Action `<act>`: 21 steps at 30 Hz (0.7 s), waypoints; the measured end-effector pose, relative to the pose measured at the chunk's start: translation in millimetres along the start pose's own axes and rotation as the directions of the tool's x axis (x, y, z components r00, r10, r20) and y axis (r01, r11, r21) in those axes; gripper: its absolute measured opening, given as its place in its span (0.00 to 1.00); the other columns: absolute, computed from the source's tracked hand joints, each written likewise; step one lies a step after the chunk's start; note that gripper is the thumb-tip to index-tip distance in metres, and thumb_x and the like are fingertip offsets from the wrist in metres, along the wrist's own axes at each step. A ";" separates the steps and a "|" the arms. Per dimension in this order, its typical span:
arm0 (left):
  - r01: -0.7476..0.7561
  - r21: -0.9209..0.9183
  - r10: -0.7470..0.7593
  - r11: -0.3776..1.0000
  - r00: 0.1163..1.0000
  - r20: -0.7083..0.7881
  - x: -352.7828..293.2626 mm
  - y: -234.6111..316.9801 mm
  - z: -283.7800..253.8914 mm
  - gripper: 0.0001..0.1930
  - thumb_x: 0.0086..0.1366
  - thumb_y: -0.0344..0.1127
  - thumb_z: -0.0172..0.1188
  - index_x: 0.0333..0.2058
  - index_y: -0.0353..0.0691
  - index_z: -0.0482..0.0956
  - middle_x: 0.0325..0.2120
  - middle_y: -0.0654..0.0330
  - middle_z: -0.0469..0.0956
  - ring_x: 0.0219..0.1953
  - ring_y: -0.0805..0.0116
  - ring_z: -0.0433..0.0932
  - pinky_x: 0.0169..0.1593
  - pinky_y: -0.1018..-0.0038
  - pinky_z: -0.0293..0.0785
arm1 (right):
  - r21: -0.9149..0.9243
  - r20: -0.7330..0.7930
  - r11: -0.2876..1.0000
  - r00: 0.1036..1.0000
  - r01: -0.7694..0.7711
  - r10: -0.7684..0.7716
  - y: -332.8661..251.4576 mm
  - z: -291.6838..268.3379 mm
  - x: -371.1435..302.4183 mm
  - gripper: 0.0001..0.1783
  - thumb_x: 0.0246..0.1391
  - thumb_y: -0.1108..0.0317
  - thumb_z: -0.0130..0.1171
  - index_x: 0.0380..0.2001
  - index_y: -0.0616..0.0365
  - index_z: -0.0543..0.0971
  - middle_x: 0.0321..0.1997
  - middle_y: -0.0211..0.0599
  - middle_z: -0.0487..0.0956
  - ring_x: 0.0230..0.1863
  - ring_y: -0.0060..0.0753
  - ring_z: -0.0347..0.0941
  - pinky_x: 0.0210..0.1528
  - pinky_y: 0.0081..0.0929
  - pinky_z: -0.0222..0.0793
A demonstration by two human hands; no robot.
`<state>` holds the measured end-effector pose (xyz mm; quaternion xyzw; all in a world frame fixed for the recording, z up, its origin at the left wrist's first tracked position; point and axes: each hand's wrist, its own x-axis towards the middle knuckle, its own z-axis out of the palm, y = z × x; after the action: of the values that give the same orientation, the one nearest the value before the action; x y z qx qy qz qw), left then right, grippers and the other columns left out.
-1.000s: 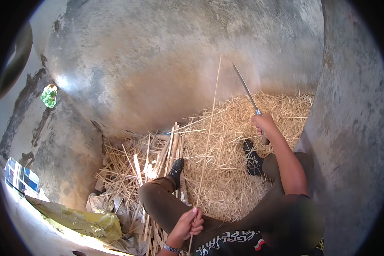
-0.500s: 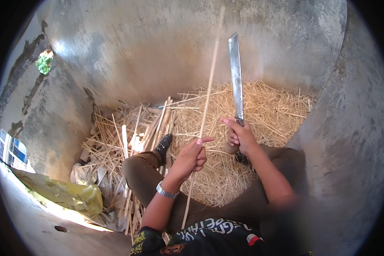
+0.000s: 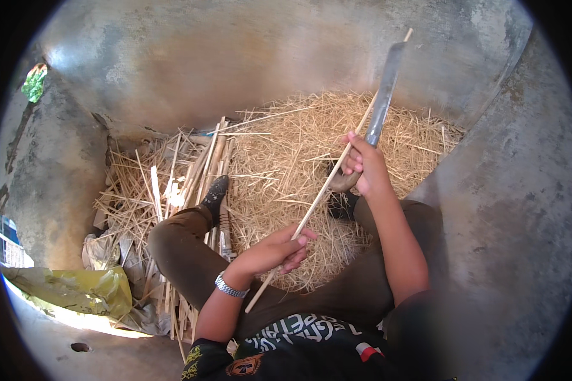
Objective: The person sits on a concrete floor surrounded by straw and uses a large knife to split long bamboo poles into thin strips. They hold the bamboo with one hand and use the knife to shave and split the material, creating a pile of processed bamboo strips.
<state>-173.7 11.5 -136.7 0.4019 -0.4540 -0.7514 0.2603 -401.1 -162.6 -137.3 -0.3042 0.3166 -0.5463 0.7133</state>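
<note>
Far out to the left of the left hand's fingers a crumpled yellow plastic bag lies on the concrete floor, and nearer in a heap of split cane strips rests on the straw.

The left hand, a metal watch on its wrist, has its fingers curled and pressed around a long thin stick — pinching it near the lower end. The stick runs up and to the right from these fingers, slanting over the straw toward the wall.

Up and to the right of those fingers, the right hand is wrapped tight around the handle of a long knife, fingers closed on it. The blade rises from the fingers — flat, grey, its edge laid against the upper part of the stick, the two touching along the blade. Just below the right fingers a black shoe shows between the brown trouser legs; another shoe sits left of them, on the straw.
</note>
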 end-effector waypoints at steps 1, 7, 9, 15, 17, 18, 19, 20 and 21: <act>0.037 -0.033 -0.037 0.999 0.999 0.009 -3.5 -1.5 -1.7 0.16 0.80 0.42 0.44 0.53 0.34 0.70 0.20 0.68 0.64 0.18 0.79 0.62 0.22 0.80 0.61 | 0.013 -0.018 1.000 1.000 0.017 -0.017 -5.1 -6.4 3.7 0.14 0.64 0.62 0.62 0.39 0.64 0.77 0.15 0.17 0.61 0.13 0.14 0.57 0.20 0.21 0.59; 0.047 -0.184 -0.064 0.982 0.994 -0.086 -14.9 -7.5 -6.9 0.14 0.79 0.43 0.46 0.38 0.39 0.71 0.18 0.71 0.61 0.14 0.82 0.57 0.17 0.81 0.51 | -0.181 -0.163 0.979 0.979 0.091 -0.121 -16.3 -12.7 14.0 0.15 0.63 0.58 0.63 0.32 0.61 0.77 0.13 0.17 0.62 0.13 0.13 0.58 0.18 0.21 0.60; -0.007 -0.112 -0.015 0.994 0.982 -0.189 -12.1 -7.4 -0.4 0.15 0.79 0.43 0.47 0.34 0.41 0.70 0.17 0.72 0.61 0.14 0.83 0.57 0.17 0.81 0.49 | -0.333 -0.261 0.938 0.948 0.090 -0.184 -5.4 -16.1 18.2 0.17 0.59 0.57 0.67 0.31 0.61 0.78 0.14 0.19 0.65 0.15 0.14 0.63 0.20 0.21 0.62; -0.181 0.233 0.277 0.956 0.821 -0.499 -1.4 -7.2 -18.1 0.16 0.78 0.45 0.49 0.31 0.43 0.70 0.16 0.73 0.61 0.15 0.83 0.58 0.18 0.81 0.52 | -0.933 0.119 0.292 0.945 0.211 -0.303 49.9 -6.3 16.6 0.16 0.51 0.56 0.68 0.25 0.56 0.77 0.16 0.35 0.75 0.19 0.29 0.74 0.25 0.36 0.71; -0.173 0.432 0.417 0.885 0.707 -0.572 0.3 -22.3 -33.7 0.17 0.78 0.45 0.49 0.30 0.41 0.71 0.15 0.69 0.64 0.16 0.80 0.62 0.20 0.77 0.57 | -0.970 0.230 0.014 0.932 0.244 -0.278 59.4 14.6 1.5 0.15 0.51 0.56 0.65 0.24 0.55 0.78 0.17 0.38 0.77 0.22 0.34 0.77 0.27 0.40 0.71; -0.152 0.525 0.487 0.838 0.644 -0.590 -1.5 -23.4 -37.7 0.18 0.77 0.45 0.50 0.30 0.39 0.72 0.15 0.67 0.66 0.16 0.78 0.64 0.21 0.76 0.60 | -0.958 0.282 -0.127 0.924 0.257 -0.257 62.7 24.1 -8.1 0.14 0.51 0.56 0.64 0.23 0.55 0.78 0.18 0.39 0.78 0.23 0.37 0.79 0.28 0.41 0.71; -0.122 0.605 0.542 0.787 0.606 -0.583 -3.5 -23.5 -41.1 0.18 0.77 0.44 0.50 0.30 0.38 0.72 0.15 0.63 0.68 0.17 0.74 0.66 0.23 0.73 0.62 | -0.911 0.363 -0.306 0.891 0.277 -0.272 68.8 27.7 -15.4 0.12 0.52 0.56 0.62 0.23 0.51 0.80 0.20 0.37 0.81 0.25 0.40 0.81 0.29 0.41 0.70; -0.089 0.673 0.591 0.734 0.572 -0.569 -4.6 -22.2 -39.2 0.19 0.77 0.44 0.50 0.30 0.36 0.73 0.16 0.59 0.70 0.17 0.69 0.69 0.24 0.69 0.64 | -0.859 0.455 -0.382 0.851 0.341 -0.262 67.9 29.4 -15.7 0.12 0.53 0.56 0.62 0.22 0.51 0.80 0.20 0.36 0.81 0.25 0.39 0.81 0.30 0.42 0.71; -0.051 0.736 0.639 0.676 0.539 -0.549 -5.9 -20.9 -36.9 0.19 0.77 0.43 0.50 0.30 0.35 0.73 0.16 0.55 0.72 0.18 0.65 0.72 0.26 0.66 0.67 | -0.797 0.541 -0.454 0.805 0.399 -0.244 66.2 29.1 -15.7 0.12 0.53 0.56 0.62 0.22 0.51 0.79 0.20 0.35 0.81 0.26 0.39 0.81 0.31 0.42 0.71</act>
<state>-140.1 7.9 -163.0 0.6399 -0.5973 -0.2236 0.4287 -342.6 -130.3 -169.1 -0.8495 0.4703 -0.2381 -0.0239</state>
